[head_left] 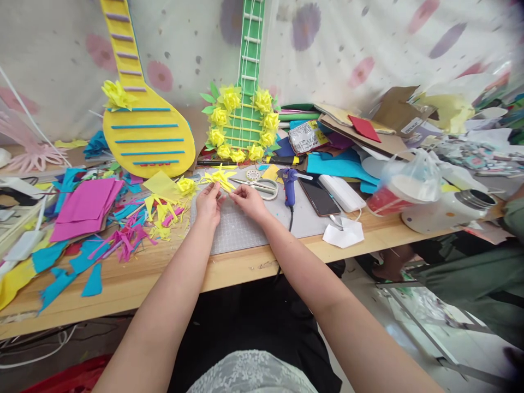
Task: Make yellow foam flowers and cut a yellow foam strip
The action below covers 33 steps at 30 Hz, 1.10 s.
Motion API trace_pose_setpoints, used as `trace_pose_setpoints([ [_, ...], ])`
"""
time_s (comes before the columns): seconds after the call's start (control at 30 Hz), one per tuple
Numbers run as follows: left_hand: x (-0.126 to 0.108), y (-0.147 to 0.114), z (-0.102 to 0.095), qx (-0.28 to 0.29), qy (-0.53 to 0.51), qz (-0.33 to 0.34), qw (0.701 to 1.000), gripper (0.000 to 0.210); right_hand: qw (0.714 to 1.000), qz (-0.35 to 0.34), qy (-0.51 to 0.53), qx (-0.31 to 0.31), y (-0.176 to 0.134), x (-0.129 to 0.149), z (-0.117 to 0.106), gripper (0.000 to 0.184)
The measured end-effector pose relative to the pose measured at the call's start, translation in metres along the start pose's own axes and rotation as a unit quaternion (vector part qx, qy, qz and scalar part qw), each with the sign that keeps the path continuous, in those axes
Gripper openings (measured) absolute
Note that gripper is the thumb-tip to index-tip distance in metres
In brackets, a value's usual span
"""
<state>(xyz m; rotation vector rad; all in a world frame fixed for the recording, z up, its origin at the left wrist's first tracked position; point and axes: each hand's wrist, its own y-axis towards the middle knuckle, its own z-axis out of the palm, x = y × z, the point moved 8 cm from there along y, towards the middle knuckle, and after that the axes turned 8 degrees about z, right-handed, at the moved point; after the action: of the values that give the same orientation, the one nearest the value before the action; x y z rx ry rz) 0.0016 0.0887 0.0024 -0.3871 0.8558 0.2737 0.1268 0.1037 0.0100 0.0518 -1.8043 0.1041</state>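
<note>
Two bare hands are working close together above a grey gridded cutting mat point(237, 234), with a yellow paper piece point(220, 176) showing just beyond the fingertips. The piece is spreading in several pointed, petal-like strips, bright yellow and unevenly angled, some reaching toward the left and others slanting down to the right; its lower part is partly hiding behind the fingers. It is sitting near the mat's far edge, just in front of the green guitar-shaped panel point(233, 131) and beside the scissors point(268, 189). The left hand point(208, 206) is holding the piece in a narrow pinch between thumb and fingers. The right hand point(251, 203) is bringing its fingertips together at the lower right strip, though whether they are gripping the paper one cannot tell. Just to the left, a yellow paper rose point(186, 186) is showing fuller, rounded, layered petals, and similar yellow blooms point(229, 98) are ringing the green panel's body. A blue glue gun point(289, 185) is standing to the right of the scissors, near a dark phone point(319, 196).
</note>
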Motion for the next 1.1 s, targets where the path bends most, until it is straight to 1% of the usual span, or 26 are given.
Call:
trace_pose_setpoints([
  [0.13, -0.002, 0.001, -0.003, -0.011, 0.019, 0.000, 1.000, 0.007, 1.000, 0.015, -0.019, 0.003, 0.000, -0.002, -0.003, 0.015],
  [0.27, -0.009, 0.001, -0.008, -0.037, 0.060, 0.036, 0.997, 0.007, 0.999, 0.024, -0.028, 0.022, 0.000, -0.004, 0.000, 0.016],
  [0.37, -0.011, 0.000, -0.008, -0.042, 0.074, 0.049, 0.995, 0.007, 0.999, 0.036, -0.027, 0.023, -0.001, -0.006, 0.001, 0.016],
  [0.53, -0.013, 0.001, -0.012, -0.065, 0.091, 0.059, 0.992, 0.009, 0.995, 0.088, 0.033, 0.031, -0.003, -0.010, 0.007, 0.015],
  [0.63, -0.014, 0.002, -0.014, -0.076, 0.092, 0.065, 0.991, 0.009, 0.993, 0.087, 0.077, 0.031, -0.005, -0.008, 0.010, 0.018],
  [0.73, -0.013, 0.003, -0.015, -0.077, 0.097, 0.068, 0.990, 0.010, 0.987, 0.099, 0.122, 0.032, -0.004, -0.008, 0.012, 0.020],
  [0.83, -0.012, 0.004, -0.015, -0.078, 0.107, 0.078, 0.988, 0.011, 0.981, 0.117, 0.152, 0.033, -0.005, -0.010, 0.014, 0.018],
  [1.0, -0.010, 0.004, -0.014, -0.073, 0.096, 0.080, 0.989, 0.012, 0.979, 0.126, 0.157, 0.039, -0.006, -0.008, 0.016, 0.016],
  [1.1, -0.009, 0.005, -0.012, -0.053, 0.074, 0.078, 0.993, 0.011, 0.978, 0.141, 0.152, 0.031, -0.006, -0.009, 0.014, 0.017],
])
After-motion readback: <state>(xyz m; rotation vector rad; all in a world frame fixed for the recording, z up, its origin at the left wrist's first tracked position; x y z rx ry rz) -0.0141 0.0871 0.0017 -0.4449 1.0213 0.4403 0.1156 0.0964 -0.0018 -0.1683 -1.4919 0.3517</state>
